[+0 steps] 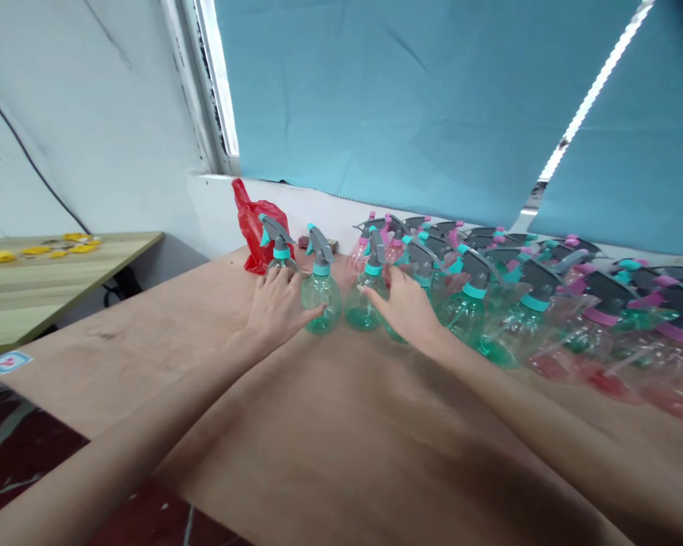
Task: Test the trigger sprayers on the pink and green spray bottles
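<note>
Clear green spray bottles with grey trigger heads and turquoise collars stand in front of me. My left hand (pixel 278 305) lies against the leftmost spray bottle (pixel 283 254), its thumb stretched across the front of a second bottle (pixel 321 284). The left fingertips are partly hidden. My right hand (pixel 408 305) has its thumb on the front of a third bottle (pixel 360 312), with its fingers around the right side. These bottles stand upright on the table, holding green-tinted bases. Several more spray bottles (pixel 471 303) crowd close to the right hand.
Many pink and green bottles (pixel 600 322) fill the right and back of the wooden table (pixel 319 447). A crumpled red plastic bag (pixel 256 227) is at the back left. Yellow pieces (pixel 80 246) lie on a side table (pixel 11 284). A blue sheet (pixel 376 98) covers the window.
</note>
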{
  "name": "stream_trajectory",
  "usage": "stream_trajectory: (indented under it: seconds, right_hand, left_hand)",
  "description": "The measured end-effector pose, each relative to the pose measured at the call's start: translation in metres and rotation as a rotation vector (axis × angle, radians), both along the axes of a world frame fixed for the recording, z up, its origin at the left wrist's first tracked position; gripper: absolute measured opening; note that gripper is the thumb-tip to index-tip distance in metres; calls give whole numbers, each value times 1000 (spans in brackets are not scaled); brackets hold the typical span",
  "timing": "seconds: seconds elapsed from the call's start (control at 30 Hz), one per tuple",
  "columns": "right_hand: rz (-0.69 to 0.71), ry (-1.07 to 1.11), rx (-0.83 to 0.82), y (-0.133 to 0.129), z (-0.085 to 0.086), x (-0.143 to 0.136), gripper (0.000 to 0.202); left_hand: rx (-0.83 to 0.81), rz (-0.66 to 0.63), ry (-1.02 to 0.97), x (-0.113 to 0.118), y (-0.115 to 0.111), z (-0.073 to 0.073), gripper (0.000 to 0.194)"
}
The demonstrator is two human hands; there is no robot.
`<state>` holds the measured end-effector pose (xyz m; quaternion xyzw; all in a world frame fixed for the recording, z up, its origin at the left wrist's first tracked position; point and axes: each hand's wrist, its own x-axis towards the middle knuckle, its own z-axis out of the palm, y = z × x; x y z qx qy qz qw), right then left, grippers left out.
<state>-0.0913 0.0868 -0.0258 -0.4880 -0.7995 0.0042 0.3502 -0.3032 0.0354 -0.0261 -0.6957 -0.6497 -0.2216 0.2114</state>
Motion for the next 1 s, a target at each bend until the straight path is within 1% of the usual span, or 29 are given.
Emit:
stream_trajectory:
  seconds: [0.1, 0.23, 0.37, 0.47, 0.57, 0.67, 0.8, 0.9, 1.0]
  right_hand:
    - [-1, 25, -1, 5, -1, -3, 46]
    - [-7, 49, -12, 13, -4, -6, 50]
    - [7, 58, -39, 19, -5, -9, 48]
    - [14, 63, -63, 21, -3, -10, 44]
    - [24, 67, -87, 21, -1, -9, 44]
    - [47, 67, -106, 16, 1, -7, 44]
    - [81, 54, -117, -4, 1, 2, 45]
    - [123, 37, -118, -28, 3, 18, 45]
    - [187, 11, -121, -52, 7, 41, 45]
  left_hand:
    - [12, 6, 25, -1, 8, 1, 48]
    - [23, 10, 45, 1, 15, 3, 46]
    - [34, 13, 51, 1, 20, 4, 47]
    - [37, 7, 42, 1, 23, 2, 48]
    - [40, 0, 15, 2, 22, 0, 53]
    - [54, -14, -36, 7, 11, -1, 58]
    - [35, -92, -110, 23, -18, -5, 48]
    - [-35, -191, -158, 39, -41, -15, 50]
    - [-123, -285, -218, 59, -58, -28, 64]
